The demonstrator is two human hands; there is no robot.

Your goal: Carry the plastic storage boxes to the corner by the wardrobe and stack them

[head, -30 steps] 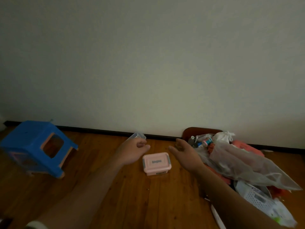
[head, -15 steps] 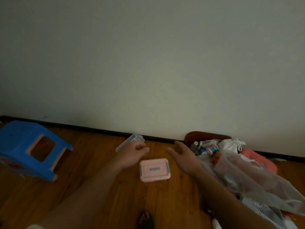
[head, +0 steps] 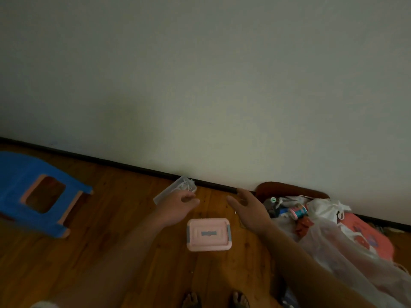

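Reaching farther, both hands point(head: 178, 205) now pass beyond the pink box point(head: 209, 234).

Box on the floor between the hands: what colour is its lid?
Pink lid, grey clips; head view.

Pink box point(head: 208, 234) matt plastic; floor point(head: 115, 252) glossy wood planks; stool point(head: 33, 194) smooth blue plastic.

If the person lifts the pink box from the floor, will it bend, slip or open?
The pink box looks like rigid plastic, so it probably will not bend. Grey clips sit at both short ends, so the lid likely stays shut. It is low and flat, unlikely to tip; its smooth sides may be slightly slippery. Weight is unknown.
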